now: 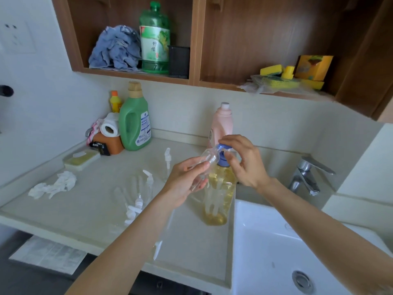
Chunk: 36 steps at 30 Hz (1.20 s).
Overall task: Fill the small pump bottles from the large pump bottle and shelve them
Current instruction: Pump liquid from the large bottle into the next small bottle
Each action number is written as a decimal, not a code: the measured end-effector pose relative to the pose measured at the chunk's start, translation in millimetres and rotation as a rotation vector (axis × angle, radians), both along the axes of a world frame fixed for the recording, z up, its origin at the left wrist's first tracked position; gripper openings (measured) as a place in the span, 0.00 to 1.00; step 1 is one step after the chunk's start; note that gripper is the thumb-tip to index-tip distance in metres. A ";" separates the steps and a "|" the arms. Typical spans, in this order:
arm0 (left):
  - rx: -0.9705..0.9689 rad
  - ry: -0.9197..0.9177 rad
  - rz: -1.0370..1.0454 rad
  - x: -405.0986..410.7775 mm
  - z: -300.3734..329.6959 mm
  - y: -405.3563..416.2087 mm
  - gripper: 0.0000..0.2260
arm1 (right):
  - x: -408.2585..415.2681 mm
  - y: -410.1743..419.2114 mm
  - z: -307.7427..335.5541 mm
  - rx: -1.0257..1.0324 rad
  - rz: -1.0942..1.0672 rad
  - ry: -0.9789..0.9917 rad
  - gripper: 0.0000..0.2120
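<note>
The left hand grips a small bottle, clear and seemingly empty, tilted with its open neck up against the blue pump head of the large bottle. The right hand hangs over that pump head with fingers loosely curled; its fingertips look to be touching the blue top, though whether it is pressing I cannot tell.

The likeliest fault from here is a miss: the small neck is narrow, and if it is not squarely under the spout, soap would run down the left hand and onto the tabletop. A hard press could also rock the large bottle, which stands near the sink edge with nothing steadying its base. Soapy fingers would then make the small bottle slippery to hold.

The large bottle holds yellow liquid, most of the way up. More clear small bottles, apparently empty, and loose white pumps lie on the tabletop left of the hands. Behind stand a pink bottle and a green jug, contents unseen. On the shelf above sits a green bottle.
</note>
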<state>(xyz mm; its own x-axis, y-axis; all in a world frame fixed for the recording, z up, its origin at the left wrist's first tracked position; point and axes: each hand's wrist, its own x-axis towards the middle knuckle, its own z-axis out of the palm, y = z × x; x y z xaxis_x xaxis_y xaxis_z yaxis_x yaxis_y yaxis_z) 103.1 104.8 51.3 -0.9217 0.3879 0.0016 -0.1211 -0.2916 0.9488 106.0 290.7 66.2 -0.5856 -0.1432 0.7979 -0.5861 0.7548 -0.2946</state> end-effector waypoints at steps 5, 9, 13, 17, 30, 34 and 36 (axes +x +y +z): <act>-0.020 -0.052 0.014 -1.2 -6.4 4.3 0.03 | -3.5 -5.3 -24.1 -0.140 -0.004 0.079 0.26; -0.024 -0.111 0.053 0.2 -14.3 3.1 0.02 | -6.1 -16.2 -38.6 -0.177 -0.058 0.116 0.18; -0.021 -0.102 0.045 3.2 -10.5 0.8 0.03 | 0.0 -16.0 -34.0 -0.155 -0.052 0.057 0.20; 0.048 -0.141 0.020 5.4 -1.9 -4.5 0.06 | 8.2 -14.2 -18.8 -0.085 -0.058 0.005 0.22; 0.169 0.108 -0.129 10.6 37.3 -74.3 0.37 | 23.0 -80.5 65.6 -0.457 0.255 -0.319 0.03; 0.099 0.184 -0.020 25.1 43.6 -72.7 0.31 | 26.1 -94.7 88.6 -0.346 0.395 -0.389 0.13; 0.087 0.213 0.097 31.0 43.5 -67.4 0.24 | 25.0 -97.6 93.7 -0.231 0.371 -0.391 0.17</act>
<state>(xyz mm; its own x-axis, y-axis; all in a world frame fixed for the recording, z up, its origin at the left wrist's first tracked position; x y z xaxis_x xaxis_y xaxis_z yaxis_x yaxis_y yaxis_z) 134.1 37.4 94.8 -0.9301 0.2871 0.2290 0.1112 -0.3740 0.9207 131.0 193.1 159.9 -0.7865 -0.2434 0.5676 -0.6138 0.4103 -0.6745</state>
